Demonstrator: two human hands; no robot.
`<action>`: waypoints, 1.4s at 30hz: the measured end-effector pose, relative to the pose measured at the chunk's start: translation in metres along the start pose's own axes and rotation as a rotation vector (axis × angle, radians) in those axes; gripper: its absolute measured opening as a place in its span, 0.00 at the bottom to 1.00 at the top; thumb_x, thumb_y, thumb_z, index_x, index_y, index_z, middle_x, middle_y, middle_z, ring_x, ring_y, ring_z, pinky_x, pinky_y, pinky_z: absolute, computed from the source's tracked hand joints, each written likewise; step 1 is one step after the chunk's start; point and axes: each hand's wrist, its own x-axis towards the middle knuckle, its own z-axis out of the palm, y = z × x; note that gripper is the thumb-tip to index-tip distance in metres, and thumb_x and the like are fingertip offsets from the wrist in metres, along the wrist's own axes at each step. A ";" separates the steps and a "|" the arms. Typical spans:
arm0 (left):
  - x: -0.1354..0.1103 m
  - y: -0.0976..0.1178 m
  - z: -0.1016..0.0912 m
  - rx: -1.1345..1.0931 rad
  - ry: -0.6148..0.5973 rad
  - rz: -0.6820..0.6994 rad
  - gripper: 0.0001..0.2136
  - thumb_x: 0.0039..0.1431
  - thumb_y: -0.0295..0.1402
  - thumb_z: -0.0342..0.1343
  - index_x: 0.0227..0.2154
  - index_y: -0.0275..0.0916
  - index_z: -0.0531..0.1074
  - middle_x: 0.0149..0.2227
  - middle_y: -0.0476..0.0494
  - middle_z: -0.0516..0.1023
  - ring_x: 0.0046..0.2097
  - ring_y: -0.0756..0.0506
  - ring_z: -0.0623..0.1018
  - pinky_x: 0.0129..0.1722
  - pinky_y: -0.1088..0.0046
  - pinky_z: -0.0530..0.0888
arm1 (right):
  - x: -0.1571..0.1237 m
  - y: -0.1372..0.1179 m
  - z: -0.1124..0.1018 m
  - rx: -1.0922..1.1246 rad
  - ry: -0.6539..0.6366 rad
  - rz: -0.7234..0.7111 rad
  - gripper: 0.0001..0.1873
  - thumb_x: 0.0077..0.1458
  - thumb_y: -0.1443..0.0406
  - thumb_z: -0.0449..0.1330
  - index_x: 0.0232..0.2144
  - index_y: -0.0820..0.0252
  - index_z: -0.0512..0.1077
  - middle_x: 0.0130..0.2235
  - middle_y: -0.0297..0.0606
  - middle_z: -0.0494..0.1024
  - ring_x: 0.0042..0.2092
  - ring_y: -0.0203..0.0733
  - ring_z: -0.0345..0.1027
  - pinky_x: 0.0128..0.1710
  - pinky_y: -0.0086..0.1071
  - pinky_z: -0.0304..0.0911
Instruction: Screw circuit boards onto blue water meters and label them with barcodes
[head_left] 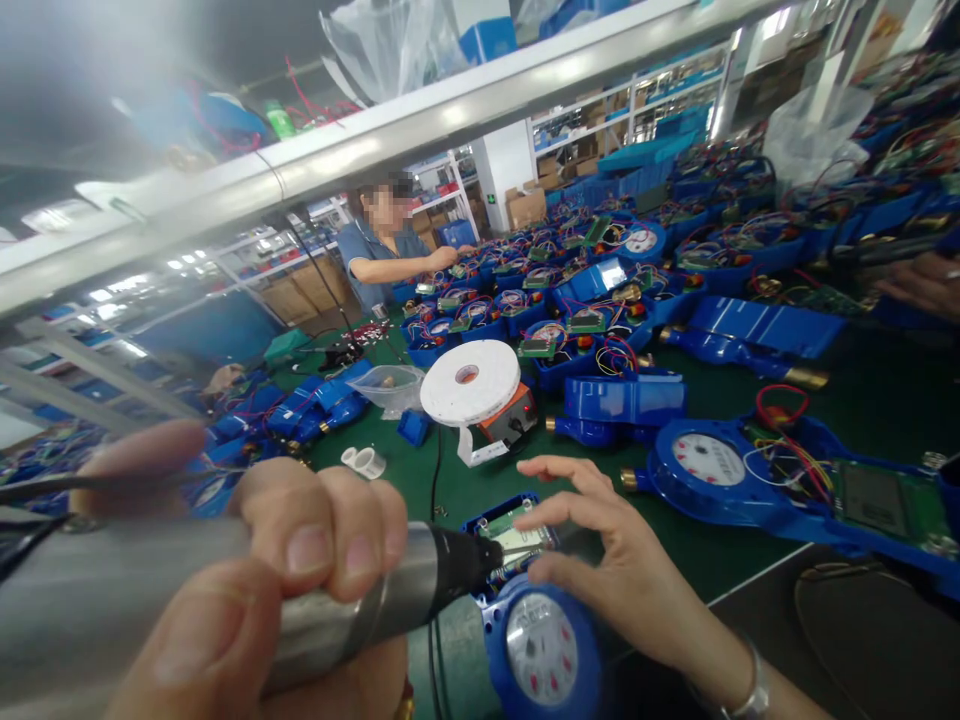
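- Head view: the left hand (322, 530) is wrapped around a steel-bodied electric screwdriver (322, 635), fingers curled over the barrel and thumb along the near side.
- The black nose of the tool points right, its thin bit (525, 549) reaching over the open housing of a blue water meter (541, 650); whether the bit touches anything inside is too small to tell.
- The right hand (615, 545) is loosely spread — thumb on the near side of the bit, fingers on the far side — with a clear gap between them. A metallic band (759, 685) circles its wrist.
- This meter lies on the green tabletop (405, 488) below the two hands, its round dial nearest the camera and a pale green circuit board (517, 525) in the housing beyond.
- Just right of the right hand lies another blue meter (709, 460) with exposed wires and a grey display (874, 500).
- Beyond the hands, a white tape reel (470, 395) sits over an orange device (510, 415); small white rolls (369, 462) and a clear plastic bag (390, 388) lie to its left.
- Farther back — rows of wired blue meters (525, 285), and a person in a blue shirt (375, 258) reaching toward them.
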 end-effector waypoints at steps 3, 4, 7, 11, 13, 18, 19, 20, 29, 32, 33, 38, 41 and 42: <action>-0.006 -0.003 0.014 -0.090 0.019 0.072 0.23 0.44 0.37 0.70 0.44 0.53 0.71 0.20 0.57 0.63 0.18 0.54 0.62 0.16 0.77 0.69 | -0.007 0.012 -0.004 0.060 -0.039 0.059 0.44 0.47 0.47 0.69 0.63 0.38 0.56 0.68 0.33 0.53 0.67 0.55 0.45 0.65 0.53 0.44; -0.009 -0.004 0.017 -0.102 0.019 0.068 0.23 0.44 0.34 0.70 0.44 0.50 0.71 0.20 0.57 0.65 0.19 0.54 0.62 0.17 0.76 0.71 | -0.011 0.017 -0.005 0.066 -0.060 0.090 0.49 0.48 0.47 0.67 0.66 0.37 0.48 0.69 0.32 0.49 0.68 0.54 0.41 0.66 0.53 0.42; -0.014 -0.007 0.022 -0.093 0.002 -0.010 0.22 0.45 0.32 0.69 0.44 0.48 0.71 0.20 0.57 0.66 0.19 0.54 0.61 0.18 0.76 0.71 | -0.025 0.028 -0.003 0.066 -0.169 0.235 0.54 0.50 0.48 0.66 0.68 0.38 0.37 0.71 0.32 0.42 0.70 0.53 0.37 0.67 0.54 0.40; -0.015 -0.012 0.030 -0.031 -0.052 -0.081 0.21 0.44 0.33 0.70 0.42 0.49 0.72 0.20 0.56 0.68 0.20 0.53 0.64 0.19 0.75 0.71 | -0.038 0.036 0.007 0.083 -0.241 0.364 0.59 0.49 0.52 0.68 0.68 0.42 0.32 0.71 0.37 0.44 0.69 0.53 0.41 0.66 0.53 0.43; -0.014 -0.015 0.037 0.020 -0.037 -0.075 0.21 0.42 0.34 0.71 0.41 0.49 0.72 0.19 0.56 0.68 0.20 0.52 0.63 0.19 0.74 0.70 | -0.040 0.038 0.011 0.108 -0.241 0.395 0.59 0.50 0.55 0.69 0.69 0.43 0.32 0.70 0.39 0.47 0.68 0.52 0.45 0.66 0.52 0.46; -0.016 -0.021 0.051 0.061 -0.022 -0.077 0.19 0.43 0.32 0.69 0.39 0.50 0.73 0.18 0.56 0.68 0.20 0.52 0.63 0.20 0.74 0.69 | -0.041 0.043 0.015 0.184 -0.259 0.414 0.55 0.52 0.60 0.66 0.69 0.44 0.33 0.69 0.38 0.51 0.68 0.50 0.48 0.66 0.50 0.46; -0.017 -0.022 0.051 0.063 -0.023 -0.079 0.18 0.43 0.32 0.69 0.39 0.50 0.73 0.18 0.56 0.68 0.20 0.52 0.63 0.20 0.74 0.69 | -0.041 0.044 0.015 0.183 -0.256 0.410 0.55 0.52 0.61 0.66 0.69 0.45 0.34 0.69 0.38 0.51 0.68 0.49 0.47 0.67 0.50 0.45; -0.017 -0.022 0.051 0.068 -0.023 -0.077 0.19 0.43 0.33 0.69 0.39 0.50 0.73 0.18 0.56 0.68 0.20 0.52 0.63 0.20 0.73 0.69 | -0.040 0.045 0.015 0.177 -0.252 0.405 0.54 0.52 0.61 0.66 0.69 0.46 0.35 0.69 0.38 0.50 0.68 0.50 0.47 0.67 0.50 0.44; -0.016 -0.026 0.054 0.125 -0.060 -0.078 0.19 0.44 0.36 0.69 0.39 0.48 0.70 0.17 0.57 0.68 0.19 0.51 0.64 0.18 0.73 0.68 | -0.038 0.046 0.017 0.131 -0.225 0.383 0.51 0.52 0.61 0.65 0.69 0.51 0.40 0.70 0.40 0.49 0.69 0.49 0.43 0.68 0.50 0.41; -0.016 -0.028 0.049 0.117 -0.156 -0.065 0.17 0.46 0.33 0.68 0.37 0.48 0.68 0.19 0.57 0.70 0.19 0.52 0.65 0.19 0.73 0.68 | -0.036 0.041 0.019 0.133 -0.195 0.400 0.49 0.52 0.63 0.64 0.69 0.54 0.42 0.68 0.42 0.54 0.68 0.50 0.46 0.67 0.50 0.43; -0.017 -0.028 0.048 0.125 -0.184 -0.057 0.16 0.47 0.33 0.68 0.36 0.47 0.68 0.19 0.56 0.70 0.19 0.52 0.66 0.19 0.73 0.68 | -0.035 0.040 0.019 0.129 -0.191 0.409 0.49 0.51 0.64 0.63 0.69 0.55 0.43 0.67 0.43 0.55 0.68 0.51 0.47 0.67 0.50 0.44; -0.019 -0.026 0.045 0.145 -0.198 -0.106 0.17 0.47 0.33 0.69 0.36 0.48 0.66 0.19 0.57 0.70 0.20 0.51 0.68 0.20 0.74 0.68 | -0.035 0.036 0.023 0.097 -0.173 0.425 0.49 0.50 0.64 0.63 0.69 0.53 0.45 0.66 0.44 0.58 0.66 0.54 0.52 0.65 0.51 0.50; -0.020 -0.025 0.045 0.135 -0.176 -0.105 0.21 0.47 0.33 0.69 0.42 0.50 0.67 0.19 0.57 0.69 0.20 0.51 0.68 0.20 0.75 0.69 | -0.036 0.039 0.025 0.098 -0.158 0.395 0.48 0.50 0.65 0.63 0.68 0.51 0.45 0.65 0.43 0.59 0.65 0.52 0.53 0.65 0.51 0.50; -0.020 -0.025 0.044 0.133 -0.160 -0.088 0.21 0.48 0.33 0.69 0.42 0.49 0.67 0.19 0.57 0.69 0.20 0.51 0.68 0.20 0.75 0.68 | -0.036 0.040 0.025 0.102 -0.157 0.387 0.47 0.51 0.65 0.62 0.68 0.51 0.46 0.65 0.42 0.59 0.65 0.52 0.54 0.65 0.51 0.50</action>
